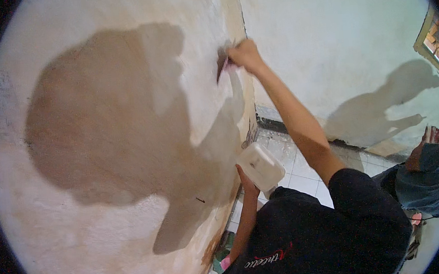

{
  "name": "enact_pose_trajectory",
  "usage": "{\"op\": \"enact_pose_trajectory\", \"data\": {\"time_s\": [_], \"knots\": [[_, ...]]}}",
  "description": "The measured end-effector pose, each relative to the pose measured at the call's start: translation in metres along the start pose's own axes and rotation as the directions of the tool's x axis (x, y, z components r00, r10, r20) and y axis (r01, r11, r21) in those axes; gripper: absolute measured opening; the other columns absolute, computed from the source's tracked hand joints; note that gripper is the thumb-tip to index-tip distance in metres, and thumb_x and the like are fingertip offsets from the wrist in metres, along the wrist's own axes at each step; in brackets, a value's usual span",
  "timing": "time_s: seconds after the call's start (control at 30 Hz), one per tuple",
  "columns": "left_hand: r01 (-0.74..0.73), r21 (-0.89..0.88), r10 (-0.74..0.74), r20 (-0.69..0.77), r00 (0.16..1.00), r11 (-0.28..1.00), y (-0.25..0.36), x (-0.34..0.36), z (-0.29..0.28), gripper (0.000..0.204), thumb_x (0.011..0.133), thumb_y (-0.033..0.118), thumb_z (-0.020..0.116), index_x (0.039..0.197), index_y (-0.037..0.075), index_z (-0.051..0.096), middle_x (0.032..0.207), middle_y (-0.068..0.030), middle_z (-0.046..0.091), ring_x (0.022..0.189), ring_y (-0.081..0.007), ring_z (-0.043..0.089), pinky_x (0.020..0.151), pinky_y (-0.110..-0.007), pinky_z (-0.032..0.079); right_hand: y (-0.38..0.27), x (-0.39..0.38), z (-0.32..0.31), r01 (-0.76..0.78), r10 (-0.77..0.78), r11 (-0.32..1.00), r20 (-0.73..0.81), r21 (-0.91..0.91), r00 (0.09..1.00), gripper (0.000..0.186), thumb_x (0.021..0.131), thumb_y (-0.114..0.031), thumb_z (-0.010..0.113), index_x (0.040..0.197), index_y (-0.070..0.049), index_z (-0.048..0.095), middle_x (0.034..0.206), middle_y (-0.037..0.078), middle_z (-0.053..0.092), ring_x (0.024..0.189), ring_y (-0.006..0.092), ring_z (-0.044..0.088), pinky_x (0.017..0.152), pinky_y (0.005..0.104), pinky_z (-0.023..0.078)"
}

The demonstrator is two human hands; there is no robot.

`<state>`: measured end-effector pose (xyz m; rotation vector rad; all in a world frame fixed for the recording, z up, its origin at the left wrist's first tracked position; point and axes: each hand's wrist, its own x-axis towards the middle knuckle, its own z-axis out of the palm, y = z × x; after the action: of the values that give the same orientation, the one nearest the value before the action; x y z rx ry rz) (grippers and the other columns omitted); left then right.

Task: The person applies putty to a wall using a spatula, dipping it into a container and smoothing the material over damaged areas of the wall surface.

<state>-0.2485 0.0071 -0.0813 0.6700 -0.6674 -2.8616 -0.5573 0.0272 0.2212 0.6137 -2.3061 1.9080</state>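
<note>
My right hand [245, 56] is raised to the left wall [109, 238] near the corner, its fingers closed around a putty knife [220, 67]. The dark blade of the putty knife is angled down against or very near the wall; the light hides which. Low by the same wall, my left hand [249, 185] grips a white plastic tub [261, 167] by its side. The tub is tilted, and a small grey smudge shows on its pale surface. Most of the left fingers are hidden by the tub. Both arms come from a black T-shirt [315, 237].
A nail [200, 200] sticks out of the left wall. Large shadows fall on it. The right wall [325, 36] has a framed opening [436, 42]. White floor tiles [302, 169] lie below. Another person, partly seen in dark teal cloth [424, 180], is at the right.
</note>
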Motion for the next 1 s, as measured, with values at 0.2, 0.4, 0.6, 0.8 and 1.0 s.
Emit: {"op": "enact_pose_trajectory", "data": {"time_s": [0.2,0.4,0.6,0.8,1.0], "knots": [[0.017,0.078,-0.017,0.001,1.0,0.997,0.006,0.008,0.034,0.076,0.092,0.068,0.031,0.143,0.012,0.033,0.139,-0.0124,0.043,0.125,-0.032,0.046,0.102,-0.048,0.042,-0.116,0.062,-0.055,0.152,-0.138,0.986,-0.179,0.066,0.974,0.029,0.079,-0.013,0.063,0.08,0.015,0.064,0.074,0.017,0.066,0.06,0.0182,0.063,0.056,0.0331,0.052],[-0.023,0.089,0.022,0.018,1.0,0.996,0.011,0.023,0.035,0.078,0.091,0.07,0.029,0.143,0.012,0.033,0.138,-0.0127,0.044,0.124,-0.0329,0.047,0.103,-0.049,0.041,-0.149,0.053,-0.091,0.39,-0.352,0.914,-0.262,0.108,0.898,0.025,0.082,-0.014,0.061,0.075,0.011,0.065,0.069,0.012,0.064,0.056,0.0143,0.057,0.051,0.031,0.048],[-0.056,0.056,0.051,0.088,0.995,0.997,0.018,0.029,0.07,0.076,0.09,0.072,0.026,0.141,0.016,0.037,0.135,-0.0097,0.046,0.122,-0.0336,0.047,0.101,-0.054,0.042,-0.037,0.078,-0.101,0.04,-0.087,0.974,-0.205,-0.223,0.975,0.039,0.09,-0.02,0.055,0.063,0.008,0.062,0.058,0.012,0.061,0.05,0.0153,0.058,0.047,0.0303,0.048],[-0.044,-0.016,0.045,0.091,0.995,0.999,0.008,0.049,0.04,0.075,0.092,0.068,0.029,0.142,0.014,0.036,0.137,-0.0109,0.047,0.123,-0.031,0.048,0.102,-0.049,0.042,-0.089,0.091,-0.062,0.185,-0.189,0.981,-0.073,-0.056,0.979,0.026,0.075,-0.01,0.062,0.067,0.014,0.062,0.062,0.016,0.062,0.053,0.0205,0.063,0.049,0.0314,0.052],[-0.023,-0.029,0.028,0.184,0.983,0.999,0.011,0.046,0.059,0.074,0.092,0.068,0.028,0.141,0.014,0.038,0.136,-0.0105,0.048,0.123,-0.0308,0.048,0.101,-0.048,0.043,-0.236,0.137,-0.077,0.557,-0.69,0.7,-0.224,-0.448,0.688,0.033,0.069,-0.027,0.063,0.067,0.007,0.065,0.066,0.024,0.064,0.063,0.033,0.067,0.059,0.0422,0.053]]}}
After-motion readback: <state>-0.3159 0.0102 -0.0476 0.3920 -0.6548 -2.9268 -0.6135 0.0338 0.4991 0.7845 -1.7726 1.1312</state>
